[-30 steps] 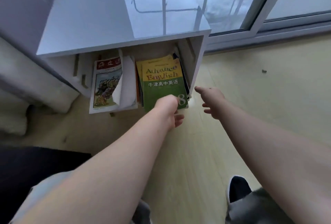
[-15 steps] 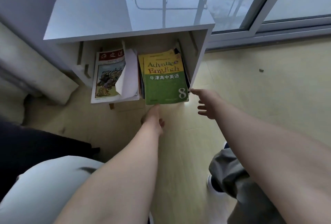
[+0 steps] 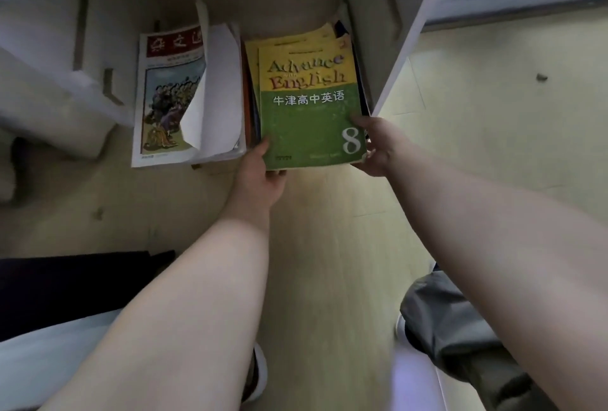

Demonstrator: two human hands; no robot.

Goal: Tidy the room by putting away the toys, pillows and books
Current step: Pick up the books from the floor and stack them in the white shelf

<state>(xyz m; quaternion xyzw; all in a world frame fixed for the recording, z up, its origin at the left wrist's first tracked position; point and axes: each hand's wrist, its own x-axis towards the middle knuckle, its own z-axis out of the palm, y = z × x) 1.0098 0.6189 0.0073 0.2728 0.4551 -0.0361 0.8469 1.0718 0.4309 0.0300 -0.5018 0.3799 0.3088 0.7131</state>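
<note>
A person crouched over a pale floor steadies a green-and-yellow English textbook that tops a pile of books in the open compartment of a low white cabinet; the pile's near end juts out past the front of the compartment; the left grip pinches the textbook's lower left corner, thumb on the cover, and the right grip pinches the lower right corner beside the large figure 8, the fingers under the book hidden; whether they take the top volume alone or the pile cannot be told; just to the left lies an illustrated book with a white page curled up over it; the textbook looks a thin paperback, light by itself, limp enough to sag if held by one edge, its smooth cover likely to slide off its neighbours and its worn corners easily bent further; the safer hold seems to be both long sides near the middle, or a flat palm beneath the whole pile
</note>
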